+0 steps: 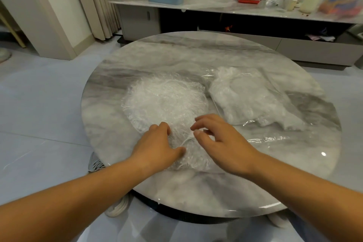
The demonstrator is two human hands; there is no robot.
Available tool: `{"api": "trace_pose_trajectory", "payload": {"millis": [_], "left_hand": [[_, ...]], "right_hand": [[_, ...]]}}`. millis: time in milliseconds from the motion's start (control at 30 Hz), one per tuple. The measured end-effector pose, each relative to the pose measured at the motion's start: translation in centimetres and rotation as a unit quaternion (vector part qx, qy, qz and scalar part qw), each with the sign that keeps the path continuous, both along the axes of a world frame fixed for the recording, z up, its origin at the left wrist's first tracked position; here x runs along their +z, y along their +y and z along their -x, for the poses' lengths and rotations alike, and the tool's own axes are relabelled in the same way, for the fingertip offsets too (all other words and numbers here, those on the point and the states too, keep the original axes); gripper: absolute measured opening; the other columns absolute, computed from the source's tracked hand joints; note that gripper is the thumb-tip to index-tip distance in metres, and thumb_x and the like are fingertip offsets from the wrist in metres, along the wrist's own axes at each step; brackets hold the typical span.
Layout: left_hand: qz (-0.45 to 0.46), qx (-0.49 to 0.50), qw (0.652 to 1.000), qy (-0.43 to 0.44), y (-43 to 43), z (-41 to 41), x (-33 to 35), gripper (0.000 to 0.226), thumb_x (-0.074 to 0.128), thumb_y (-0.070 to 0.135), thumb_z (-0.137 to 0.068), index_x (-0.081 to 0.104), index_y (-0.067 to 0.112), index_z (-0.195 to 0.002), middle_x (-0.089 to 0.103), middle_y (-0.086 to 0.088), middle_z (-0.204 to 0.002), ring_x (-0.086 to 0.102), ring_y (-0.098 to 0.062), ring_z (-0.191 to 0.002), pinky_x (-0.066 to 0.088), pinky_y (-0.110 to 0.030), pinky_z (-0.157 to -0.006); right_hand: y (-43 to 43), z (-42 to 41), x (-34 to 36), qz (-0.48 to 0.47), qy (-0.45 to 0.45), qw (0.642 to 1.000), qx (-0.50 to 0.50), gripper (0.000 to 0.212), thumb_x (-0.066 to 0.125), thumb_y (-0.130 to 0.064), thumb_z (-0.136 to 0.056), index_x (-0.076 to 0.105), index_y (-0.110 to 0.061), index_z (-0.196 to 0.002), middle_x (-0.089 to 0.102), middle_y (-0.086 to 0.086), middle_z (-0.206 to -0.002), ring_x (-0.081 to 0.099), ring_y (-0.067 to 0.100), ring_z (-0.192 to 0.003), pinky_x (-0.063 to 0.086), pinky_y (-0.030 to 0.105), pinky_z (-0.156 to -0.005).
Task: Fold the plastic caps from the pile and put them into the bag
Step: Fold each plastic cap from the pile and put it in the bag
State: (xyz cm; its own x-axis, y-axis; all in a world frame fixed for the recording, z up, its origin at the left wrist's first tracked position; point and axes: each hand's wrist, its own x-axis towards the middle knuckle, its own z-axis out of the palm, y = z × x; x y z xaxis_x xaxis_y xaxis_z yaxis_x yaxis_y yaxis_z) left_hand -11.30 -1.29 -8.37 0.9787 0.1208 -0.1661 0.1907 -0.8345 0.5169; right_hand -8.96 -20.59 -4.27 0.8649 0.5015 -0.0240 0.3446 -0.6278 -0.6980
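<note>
A single plastic cap (188,155) is spread at the near side of the desk (196,51), its far edge touching the pile (165,100) heaped a little left of centre. The cap's crinkled film is gathered under the left hand (157,143), fingers curled down into it, thumb stretched along the near side. The right hand (222,143) is held just over the cap's right part, fingers loosely bent, forefinger and thumb close together. Whether any film is caught in that grip cannot be told, as clear plastic is lost against pale marble. The bag (253,100), already stuffed with white caps, is seen just right of the pile.

Trouble is easily pictured from here. A fold could be sprung open by the gathered rim if the film is let go too soon. Neighbouring caps could be dragged along, since cap and pile are in contact. On so glossy a top, the bag could be pushed away when filled unless it is steadied.
</note>
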Motion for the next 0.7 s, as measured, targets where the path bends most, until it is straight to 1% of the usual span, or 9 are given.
{"api": "trace_pose_trajectory", "payload": {"millis": [100,167,233,300,367,467,533,633,700], "left_hand": [[0.007,0.006,1.000,0.007,0.2,-0.2,0.1,0.067,0.075,0.060,-0.076,0.047,0.025,-0.126,0.048,0.004,-0.117,0.057,-0.014,-0.098,0.048,-0.028,-0.078],[0.012,0.005,1.000,0.008,0.2,-0.3,0.1,0.067,0.075,0.059,-0.076,0.047,0.025,-0.126,0.048,0.004,-0.117,0.056,-0.013,-0.098,0.046,-0.027,-0.077],[0.016,0.005,1.000,0.010,0.3,-0.4,0.0,0.067,0.076,0.060,-0.076,0.047,0.025,-0.126,0.048,0.004,-0.117,0.056,-0.014,-0.099,0.045,-0.026,-0.077],[0.019,0.008,1.000,0.009,0.4,-0.5,-0.1,0.067,0.076,0.060,-0.075,0.047,0.025,-0.125,0.048,0.005,-0.116,0.056,-0.013,-0.098,0.045,-0.026,-0.076],[0.023,0.010,1.000,0.010,0.6,-0.5,-0.2,0.067,0.077,0.061,-0.074,0.047,0.026,-0.124,0.048,0.005,-0.115,0.057,-0.013,-0.096,0.045,-0.026,-0.074],[0.030,0.006,1.000,0.007,0.7,-0.5,-0.4,0.065,0.078,0.061,-0.072,0.048,0.027,-0.119,0.050,0.006,-0.112,0.058,-0.011,-0.092,0.048,-0.026,-0.073],[0.043,0.006,0.999,0.003,0.7,-0.5,-0.5,0.063,0.079,0.061,-0.070,0.049,0.028,-0.114,0.052,0.007,-0.109,0.059,-0.009,-0.089,0.051,-0.026,-0.072],[0.082,0.005,0.996,0.018,1.3,-0.4,0.0,0.060,0.084,0.056,-0.070,0.052,0.027,-0.112,0.054,0.007,-0.106,0.057,-0.005,-0.085,0.045,-0.020,-0.065],[0.124,-0.001,0.992,0.030,2.1,-0.4,0.4,0.054,0.089,0.045,-0.069,0.058,0.024,-0.107,0.058,0.005,-0.100,0.058,-0.006,-0.078,0.050,-0.025,-0.066]], "right_hand": [[0.9,-2.8,-0.5,0.093,-0.017,0.995,0.013,0.034,0.043,-0.041,-0.105,0.070,-0.029,-0.088,0.059,-0.011,-0.125,0.042,0.007,-0.132,0.033,0.030,-0.111],[1.2,-4.2,-1.0,0.124,-0.026,0.992,-0.011,0.051,0.040,-0.047,-0.104,0.060,-0.022,-0.064,0.069,0.001,-0.100,0.058,0.021,-0.113,0.042,0.046,-0.104],[1.2,-4.9,-1.3,0.134,0.006,0.991,-0.021,0.060,0.039,-0.050,-0.104,0.067,-0.005,-0.076,0.073,0.013,-0.096,0.066,0.028,-0.099,0.044,0.042,-0.098],[1.2,-4.8,-1.1,0.114,0.047,0.992,-0.009,0.061,0.040,-0.049,-0.105,0.070,0.003,-0.098,0.073,0.016,-0.107,0.068,0.026,-0.101,0.046,0.033,-0.096],[0.9,-4.4,-0.7,0.065,0.056,0.996,-0.007,0.051,0.044,-0.045,-0.105,0.075,-0.004,-0.101,0.074,0.004,-0.108,0.067,0.011,-0.100,0.048,0.027,-0.090],[0.2,-3.6,-0.3,-0.012,0.024,1.000,0.004,0.032,0.049,-0.039,-0.104,0.077,-0.024,-0.101,0.068,-0.015,-0.109,0.061,-0.001,-0.106,0.046,0.024,-0.095],[-0.5,-2.6,-0.2,-0.029,-0.015,0.998,0.047,0.031,0.050,-0.038,-0.104,0.077,-0.023,-0.101,0.068,-0.015,-0.106,0.062,0.000,-0.105,0.047,0.022,-0.094],[-1.7,-0.6,-0.8,-0.002,-0.092,0.987,0.131,0.037,0.048,-0.041,-0.100,0.077,-0.018,-0.105,0.070,-0.011,-0.106,0.063,0.003,-0.104,0.048,0.024,-0.091],[-2.3,0.6,-1.3,0.026,-0.139,0.975,0.173,0.036,0.049,-0.038,-0.099,0.077,-0.017,-0.109,0.072,-0.009,-0.109,0.061,0.004,-0.105,0.048,0.027,-0.092]]}}
